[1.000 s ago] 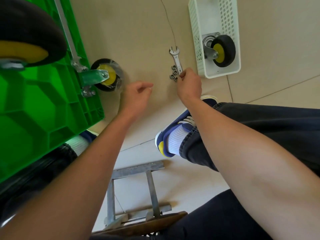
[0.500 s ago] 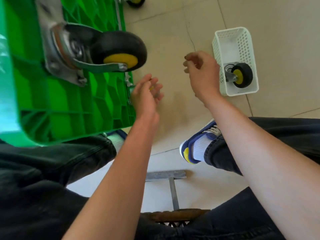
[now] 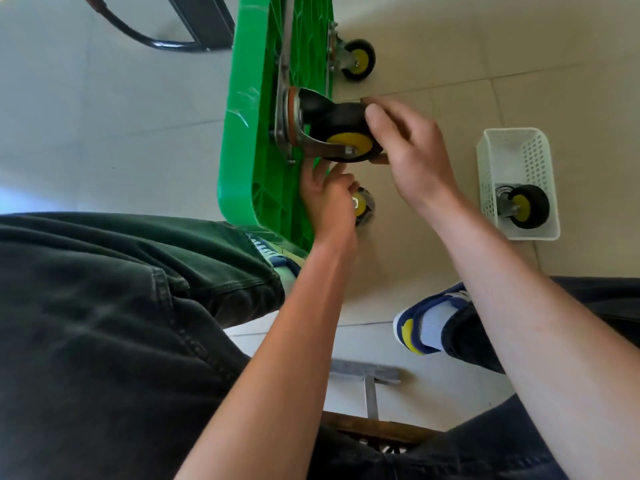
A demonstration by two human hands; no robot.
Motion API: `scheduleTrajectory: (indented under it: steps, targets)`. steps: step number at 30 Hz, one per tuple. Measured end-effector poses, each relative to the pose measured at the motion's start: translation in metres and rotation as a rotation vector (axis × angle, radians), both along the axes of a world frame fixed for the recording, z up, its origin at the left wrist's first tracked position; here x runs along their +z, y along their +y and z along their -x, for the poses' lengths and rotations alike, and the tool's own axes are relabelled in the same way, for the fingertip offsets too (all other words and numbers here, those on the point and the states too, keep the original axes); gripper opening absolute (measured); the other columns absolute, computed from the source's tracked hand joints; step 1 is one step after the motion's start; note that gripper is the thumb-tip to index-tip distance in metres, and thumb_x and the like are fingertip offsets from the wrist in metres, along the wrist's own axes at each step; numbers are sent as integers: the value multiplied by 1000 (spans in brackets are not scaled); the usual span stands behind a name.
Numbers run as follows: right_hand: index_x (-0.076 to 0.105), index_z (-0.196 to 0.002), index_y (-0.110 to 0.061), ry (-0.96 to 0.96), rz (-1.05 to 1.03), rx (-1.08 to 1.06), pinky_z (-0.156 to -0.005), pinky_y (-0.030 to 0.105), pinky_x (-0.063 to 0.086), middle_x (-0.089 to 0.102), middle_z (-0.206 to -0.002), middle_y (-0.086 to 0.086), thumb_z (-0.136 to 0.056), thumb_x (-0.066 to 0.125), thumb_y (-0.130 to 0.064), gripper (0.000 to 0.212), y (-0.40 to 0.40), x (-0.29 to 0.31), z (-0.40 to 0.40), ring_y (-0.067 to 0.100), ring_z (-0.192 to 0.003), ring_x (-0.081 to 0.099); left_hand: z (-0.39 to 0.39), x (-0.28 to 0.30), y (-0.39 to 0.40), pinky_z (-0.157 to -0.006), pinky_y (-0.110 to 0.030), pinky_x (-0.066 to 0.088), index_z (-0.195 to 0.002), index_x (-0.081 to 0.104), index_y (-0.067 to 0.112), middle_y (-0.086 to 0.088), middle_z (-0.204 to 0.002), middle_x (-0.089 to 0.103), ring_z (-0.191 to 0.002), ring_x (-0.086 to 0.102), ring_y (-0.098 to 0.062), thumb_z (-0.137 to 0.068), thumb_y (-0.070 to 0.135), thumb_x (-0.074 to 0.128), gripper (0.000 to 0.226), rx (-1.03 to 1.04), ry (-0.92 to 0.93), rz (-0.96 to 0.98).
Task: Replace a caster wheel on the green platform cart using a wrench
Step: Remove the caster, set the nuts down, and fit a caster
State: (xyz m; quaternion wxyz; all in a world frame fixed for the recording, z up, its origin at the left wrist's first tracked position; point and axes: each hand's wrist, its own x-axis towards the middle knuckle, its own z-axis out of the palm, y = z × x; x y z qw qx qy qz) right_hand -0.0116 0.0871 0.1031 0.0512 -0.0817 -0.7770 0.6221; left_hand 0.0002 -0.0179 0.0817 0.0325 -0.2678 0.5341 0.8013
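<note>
Two hands at green cart (image 3: pixel 239 140) on edge, right hand (image 3: pixel 412 157) gripping sideways-pointing caster wheel (image 3: pixel 341 133), left hand (image 3: pixel 329 199) loosely curled below

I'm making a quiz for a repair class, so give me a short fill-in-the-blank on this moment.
1. The platform cart tipped on its edge is ____ in colour.
2. The spare caster lies in a white ____.
3. The right hand reaches over the black wheel whose hub is ____.
4. The left hand is at the cart's ____ side.

Missing words: green; basket; yellow; under
</note>
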Motion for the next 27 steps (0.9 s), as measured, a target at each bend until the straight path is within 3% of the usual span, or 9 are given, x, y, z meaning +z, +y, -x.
scheduleTrajectory:
  steps: [3,12,17,21,24,27]
  targets:
    - [67,-123,-27,25,-51,16,-87,47,59,73,-109,-10,-94,65,-48,36,-4,4,-2,11,-104,69,-3,6,0,-73,-27,54,-141,53,14,-3,-121,66,-99,68,-8,-88,-21,41,65,-18,35,28]
    - [67,-126,-18,51,-107,-30,-84,48,60,72,-108,-7,-97,61,-44,39,-2,10,-4,14,-102,70,-7,13,12,-81,-34,60,-136,60,17,-3,-124,69,-86,69,-2,-88,-14,48,58,33,40,108]
    - [67,-129,-18,49,-107,-15,-83,49,61,73,-113,-4,-95,59,-50,47,3,15,-6,17,-104,71,-10,18,12,-75,-30,58,-133,63,18,8,-109,70,-76,66,6,-89,-12,52,54,14,46,152]
    - [67,-129,-16,38,-76,-21,-75,45,64,74,-112,0,-97,60,-43,43,4,21,-7,19,-99,73,-14,25,12,-83,-38,58,-129,65,19,11,-102,70,-71,64,6,-88,-10,56,51,0,54,175]
    - [66,-131,-14,21,-46,-43,-69,43,65,74,-112,3,-100,60,-36,39,6,22,-11,20,-96,73,-18,27,12,-89,-43,59,-126,67,20,13,-100,71,-77,65,2,-88,-8,57,48,-23,67,195]
    - [67,-129,-16,37,-58,-84,-79,47,63,73,-112,-2,-100,57,-42,40,8,26,-19,18,-102,71,-20,30,13,-90,-46,58,-121,69,18,11,-97,72,-75,65,4,-88,-5,59,41,-53,83,214]
